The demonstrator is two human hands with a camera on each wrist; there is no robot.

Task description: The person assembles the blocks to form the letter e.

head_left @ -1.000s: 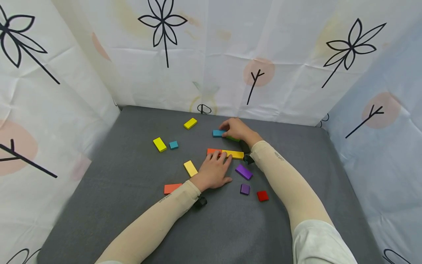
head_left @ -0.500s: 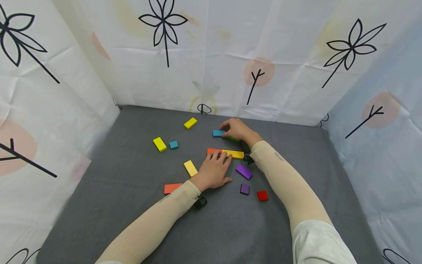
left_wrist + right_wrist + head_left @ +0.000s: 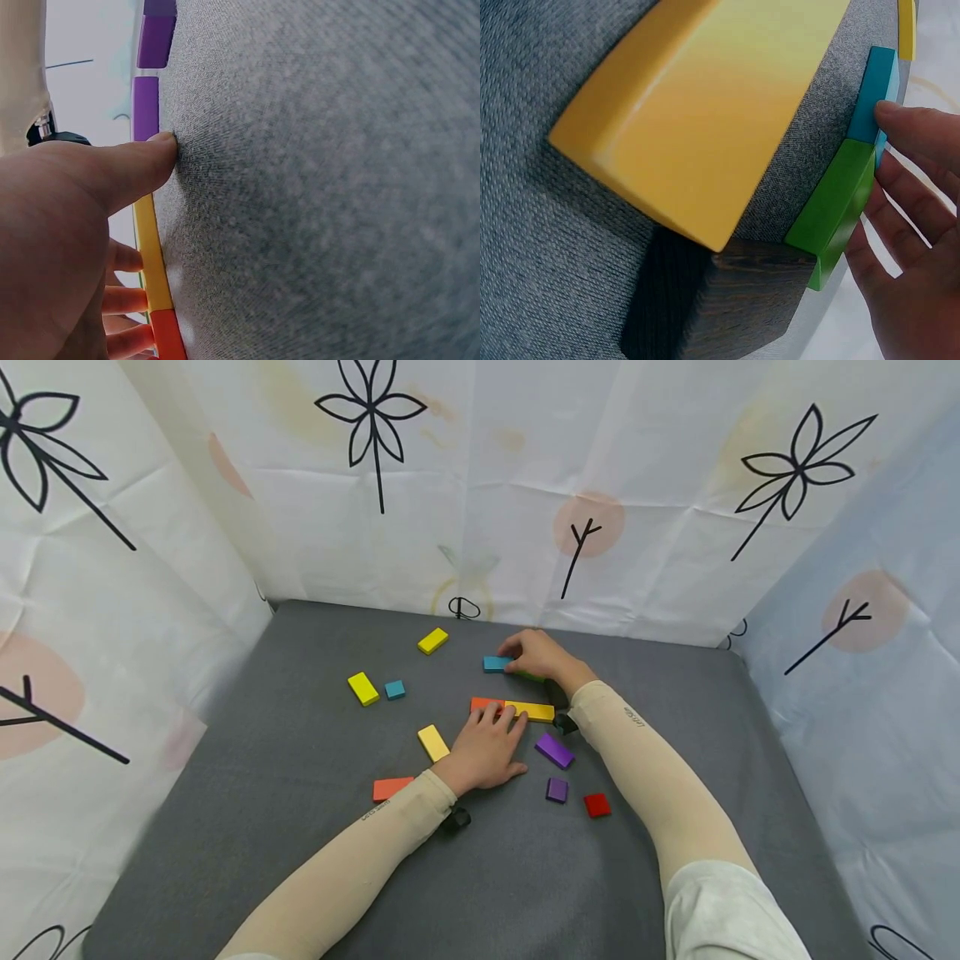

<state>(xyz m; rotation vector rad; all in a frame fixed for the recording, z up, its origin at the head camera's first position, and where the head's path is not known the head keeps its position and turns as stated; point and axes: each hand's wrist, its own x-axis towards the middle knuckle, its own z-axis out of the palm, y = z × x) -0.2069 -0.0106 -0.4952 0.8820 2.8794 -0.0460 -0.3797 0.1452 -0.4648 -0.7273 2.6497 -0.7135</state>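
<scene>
My right hand (image 3: 542, 658) pinches a blue block (image 3: 494, 664), thumb on the near face and fingers behind, clearest in the right wrist view. A green block (image 3: 832, 195) lies end to end with it, partly under the hand in the head view. A dark wooden block (image 3: 720, 300) meets the green one's other end and a corner of a golden-yellow block (image 3: 531, 712). That yellow block lines up with an orange-red block (image 3: 483, 702). My left hand (image 3: 489, 753) lies palm down with fingers spread, fingertips at these two; its thumb reaches toward a purple block (image 3: 555, 751).
Several loose blocks lie about on the grey table (image 3: 247, 827): a small purple block (image 3: 557, 790), a red block (image 3: 597, 805), a pale yellow block (image 3: 432, 742), a coral block (image 3: 392, 789), two bright yellow ones and a small blue one. Patterned white curtains (image 3: 480, 543) surround the table.
</scene>
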